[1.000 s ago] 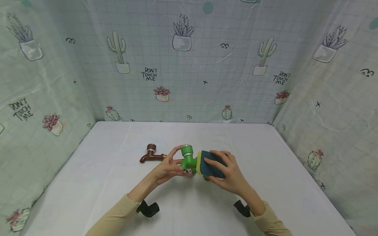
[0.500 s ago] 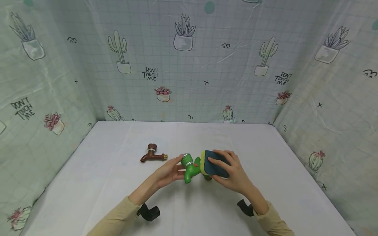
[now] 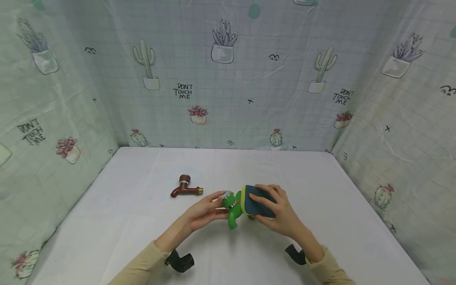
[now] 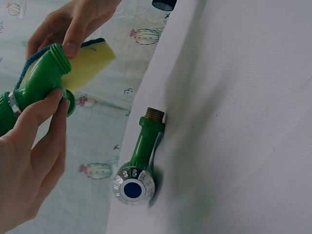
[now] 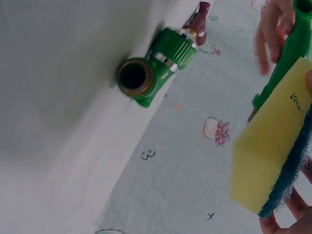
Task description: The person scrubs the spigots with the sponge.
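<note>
My left hand (image 3: 204, 213) grips a green faucet (image 3: 233, 216) by its knob end, raised above the table. Its spout points down toward me, and its knob is tilted to the left. In my right hand (image 3: 281, 209) is a two-layer sponge (image 3: 259, 201), dark blue scouring side facing me and yellow side toward the faucet. The sponge overlaps the faucet's right end and hides it in the head view. Below the hands, a second green faucet (image 4: 143, 146) lies on the table, its threaded end and round blue-centred cap visible in the left wrist view.
A brown faucet (image 3: 185, 190) with a brass threaded end lies behind my left hand on the white table (image 3: 142, 221). Black curved pieces (image 3: 180, 262) sit at both wrists. Cactus-printed cloth (image 3: 228, 79) stands around the back and sides.
The green faucet has turned in my left hand: its knob tipped from upright to the left, and its spout swung downward. My left hand shifted its grip, while the sponge stays beside the faucet.
</note>
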Demonstrator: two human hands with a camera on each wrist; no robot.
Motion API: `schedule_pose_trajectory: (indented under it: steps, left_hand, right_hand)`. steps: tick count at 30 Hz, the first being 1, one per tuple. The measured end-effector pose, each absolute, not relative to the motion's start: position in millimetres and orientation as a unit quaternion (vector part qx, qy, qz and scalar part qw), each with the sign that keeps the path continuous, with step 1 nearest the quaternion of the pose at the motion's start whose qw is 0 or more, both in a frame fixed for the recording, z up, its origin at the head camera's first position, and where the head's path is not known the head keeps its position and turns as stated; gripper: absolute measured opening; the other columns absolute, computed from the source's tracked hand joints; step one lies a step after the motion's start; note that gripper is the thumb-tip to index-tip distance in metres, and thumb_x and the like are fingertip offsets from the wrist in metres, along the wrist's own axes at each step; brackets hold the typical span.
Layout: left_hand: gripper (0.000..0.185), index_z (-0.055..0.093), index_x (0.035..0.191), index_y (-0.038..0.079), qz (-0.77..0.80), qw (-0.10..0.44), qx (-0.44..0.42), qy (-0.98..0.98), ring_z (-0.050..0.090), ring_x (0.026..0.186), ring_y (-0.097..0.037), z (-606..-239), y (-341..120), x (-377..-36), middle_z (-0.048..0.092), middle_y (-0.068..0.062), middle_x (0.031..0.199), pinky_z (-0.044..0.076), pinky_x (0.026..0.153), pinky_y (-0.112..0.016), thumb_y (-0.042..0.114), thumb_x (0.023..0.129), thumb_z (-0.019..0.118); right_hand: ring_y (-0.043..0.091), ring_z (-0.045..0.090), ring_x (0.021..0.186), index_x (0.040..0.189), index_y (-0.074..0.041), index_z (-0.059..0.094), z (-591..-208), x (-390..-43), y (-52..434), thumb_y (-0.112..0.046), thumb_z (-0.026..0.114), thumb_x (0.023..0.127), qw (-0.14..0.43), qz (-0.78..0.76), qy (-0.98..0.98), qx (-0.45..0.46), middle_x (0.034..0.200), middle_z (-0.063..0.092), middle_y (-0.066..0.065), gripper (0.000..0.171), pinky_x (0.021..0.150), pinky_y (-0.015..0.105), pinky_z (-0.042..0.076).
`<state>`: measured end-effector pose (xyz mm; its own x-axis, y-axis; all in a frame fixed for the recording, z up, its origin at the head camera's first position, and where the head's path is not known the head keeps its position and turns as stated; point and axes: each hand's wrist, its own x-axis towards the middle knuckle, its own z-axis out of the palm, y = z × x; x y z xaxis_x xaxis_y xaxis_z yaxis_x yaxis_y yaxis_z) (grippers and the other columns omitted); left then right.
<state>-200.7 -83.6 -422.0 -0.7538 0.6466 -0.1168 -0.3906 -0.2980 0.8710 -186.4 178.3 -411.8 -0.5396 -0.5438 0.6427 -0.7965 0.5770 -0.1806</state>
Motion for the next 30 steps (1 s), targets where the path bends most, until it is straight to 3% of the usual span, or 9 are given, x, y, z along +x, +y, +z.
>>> schedule_pose_trajectory:
  steps: [5,11,20,30]
  left_hand:
    - [0.067,0.015,0.141,0.004,0.801,0.319,0.119,0.493,0.032,0.129,-0.036,-420,-80,-195,0.033,-0.018,0.136,0.033,0.103,-0.045,0.030,0.088,0.047]
    - [0.065,0.012,0.142,0.007,0.805,0.311,0.112,0.493,0.030,0.127,-0.043,-419,-79,-195,0.020,-0.021,0.142,0.032,0.102,-0.047,0.029,0.090,0.045]
    - [0.066,0.009,0.143,0.010,0.816,0.286,0.102,0.493,0.049,0.115,-0.023,-420,-80,-198,0.048,-0.006,0.118,0.032,0.103,-0.048,0.032,0.089,0.041]
    - [0.062,0.012,0.143,0.011,0.793,0.314,0.126,0.507,0.054,0.107,-0.027,-419,-85,-198,0.047,-0.006,0.116,0.044,0.095,-0.042,0.033,0.091,0.039]
  right_hand:
    - [0.023,0.036,0.112,0.122,-0.023,0.055,-411,-182,171,-0.024,0.078,0.065,0.271,0.238,-0.840,0.405,0.131,0.044,0.008,0.061,0.084,0.048,0.041]
    - [0.022,0.036,0.112,0.122,-0.022,0.054,-411,-177,163,-0.035,0.071,0.074,0.272,0.246,-0.830,0.420,0.131,0.044,0.009,0.053,0.084,0.044,0.044]
    - [0.023,0.038,0.110,0.120,-0.025,0.056,-413,-168,155,-0.044,0.067,0.075,0.295,0.211,-0.814,0.455,0.130,0.045,0.008,0.050,0.080,0.043,0.045]
    - [0.024,0.039,0.107,0.120,-0.024,0.057,-409,-173,161,-0.047,0.057,0.081,0.309,0.202,-0.812,0.452,0.128,0.046,0.010,0.045,0.080,0.044,0.043]
